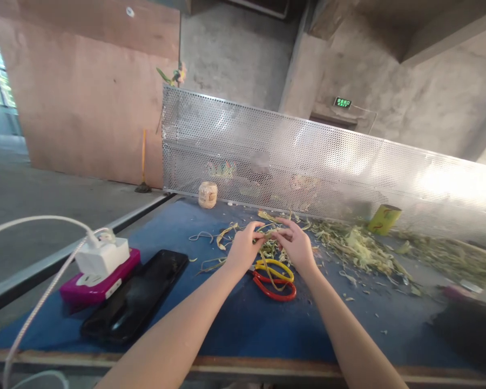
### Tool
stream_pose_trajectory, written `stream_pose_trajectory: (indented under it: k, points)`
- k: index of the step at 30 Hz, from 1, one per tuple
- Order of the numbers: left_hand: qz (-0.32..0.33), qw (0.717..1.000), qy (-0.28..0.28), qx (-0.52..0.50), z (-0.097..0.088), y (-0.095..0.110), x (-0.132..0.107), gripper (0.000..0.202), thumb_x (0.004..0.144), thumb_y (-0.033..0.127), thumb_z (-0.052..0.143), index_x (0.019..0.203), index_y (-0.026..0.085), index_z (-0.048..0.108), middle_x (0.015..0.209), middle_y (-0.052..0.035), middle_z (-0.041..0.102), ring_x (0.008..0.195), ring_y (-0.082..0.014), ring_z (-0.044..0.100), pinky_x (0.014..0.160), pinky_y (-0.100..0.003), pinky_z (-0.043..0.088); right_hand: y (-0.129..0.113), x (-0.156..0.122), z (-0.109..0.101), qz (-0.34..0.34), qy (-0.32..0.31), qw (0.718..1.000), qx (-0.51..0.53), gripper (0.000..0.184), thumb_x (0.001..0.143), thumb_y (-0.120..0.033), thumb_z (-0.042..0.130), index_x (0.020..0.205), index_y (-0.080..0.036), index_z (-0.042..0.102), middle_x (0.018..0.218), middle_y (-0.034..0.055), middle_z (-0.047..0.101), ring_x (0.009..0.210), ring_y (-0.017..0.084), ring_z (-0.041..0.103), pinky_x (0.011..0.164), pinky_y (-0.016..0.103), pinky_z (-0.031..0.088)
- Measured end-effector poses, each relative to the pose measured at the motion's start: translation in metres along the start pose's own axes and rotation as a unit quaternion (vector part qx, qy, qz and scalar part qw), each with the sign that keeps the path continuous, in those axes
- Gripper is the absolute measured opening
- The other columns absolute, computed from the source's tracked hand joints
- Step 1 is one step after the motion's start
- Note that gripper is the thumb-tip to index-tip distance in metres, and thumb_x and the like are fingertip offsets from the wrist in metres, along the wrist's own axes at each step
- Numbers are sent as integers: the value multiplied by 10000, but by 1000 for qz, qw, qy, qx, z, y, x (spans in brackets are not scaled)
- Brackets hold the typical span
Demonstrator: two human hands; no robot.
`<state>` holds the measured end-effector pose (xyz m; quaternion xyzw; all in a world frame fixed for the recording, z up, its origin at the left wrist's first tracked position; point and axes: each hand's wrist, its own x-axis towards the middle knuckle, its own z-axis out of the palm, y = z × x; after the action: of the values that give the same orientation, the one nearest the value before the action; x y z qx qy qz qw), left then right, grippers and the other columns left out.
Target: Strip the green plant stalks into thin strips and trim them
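My left hand (245, 246) and my right hand (296, 246) meet over the blue table top (235, 319). Both pinch a thin green-yellow leaf strip (270, 234) held level between them. Long ends of the strip hang down toward two pairs of scissors below my hands, one with yellow handles (276, 267) and one with red handles (276, 288). Loose leaf strips (213, 237) lie on the table just beyond my left hand.
A pile of leaf scraps (360, 248) spreads to the right. A black phone (140, 302), a pink power bank (99, 283) with a white charger (101, 256) and cable lie at the left. A twine ball (208, 194) and a yellow-green tube (384, 219) stand by the perforated metal screen (308, 156).
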<state>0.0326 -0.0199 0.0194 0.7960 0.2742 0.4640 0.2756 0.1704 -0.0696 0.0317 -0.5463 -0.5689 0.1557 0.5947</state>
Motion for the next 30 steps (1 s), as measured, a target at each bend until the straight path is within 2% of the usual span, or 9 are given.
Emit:
stream_pose_trajectory:
  k: [3, 5, 8, 12, 17, 22, 26, 30]
  points:
    - [-2, 1000, -22, -19, -1, -1, 0, 340, 735, 148, 547, 1069, 187, 495, 839, -47, 699, 848, -184, 642, 802, -325, 463, 0, 2, -2, 19, -24, 999, -22, 271, 612, -389, 625, 768, -168, 621, 620, 19, 629, 427, 95, 472, 453, 250, 415]
    - [-10, 999, -31, -39, -2, -2, 0, 358, 728, 138, 550, 1078, 194, 499, 836, -40, 699, 831, -178, 646, 803, -322, 464, 0, 3, -3, 26, -28, 999, -31, 295, 583, -432, 647, 702, -163, 625, 590, 22, 620, 425, 100, 473, 445, 256, 416]
    - [-22, 997, -45, -58, -3, -3, -1, 388, 713, 126, 558, 1094, 179, 507, 814, -41, 702, 811, -179, 648, 805, -315, 462, -2, 4, -5, 28, -54, 997, -42, 337, 549, -475, 674, 642, -157, 614, 526, 16, 592, 401, 105, 468, 420, 257, 408]
    - [-44, 995, -67, -61, -3, -6, 0, 489, 690, 154, 599, 1163, 130, 481, 799, -67, 705, 835, -199, 641, 805, -326, 457, -6, 6, -9, 9, -83, 993, -83, 329, 583, -496, 653, 616, -172, 610, 479, -4, 560, 394, 111, 478, 431, 260, 416]
    - [-70, 992, -88, -57, -5, -10, 4, 674, 669, 184, 621, 1279, 63, 363, 889, -104, 694, 877, -212, 631, 819, -333, 444, -8, 9, -12, 3, -51, 994, -91, 380, 568, -547, 637, 614, -172, 598, 507, 12, 577, 415, 123, 492, 436, 270, 425]
    - [-115, 985, -120, -47, -13, -6, 7, 553, 648, 184, 612, 1173, 59, 492, 893, -108, 688, 868, -212, 635, 788, -317, 450, 1, 3, -19, -45, 0, 994, -96, 305, 658, -472, 603, 708, -171, 621, 563, 19, 589, 455, 119, 504, 478, 265, 437]
    - [-115, 977, -170, -64, -15, -2, 7, 348, 620, 214, 621, 958, 128, 622, 753, -39, 709, 851, -222, 641, 750, -302, 454, 2, -4, -26, -55, 29, 993, -96, 241, 677, -405, 600, 725, -171, 625, 575, 17, 593, 463, 112, 508, 485, 257, 443]
    - [-148, 964, -200, -98, -18, 0, 7, 376, 599, 234, 638, 959, 127, 619, 723, -30, 708, 853, -225, 642, 756, -304, 448, -2, -6, -29, -51, 37, 996, -68, 239, 680, -400, 591, 727, -167, 620, 579, 15, 597, 453, 109, 509, 484, 261, 447]
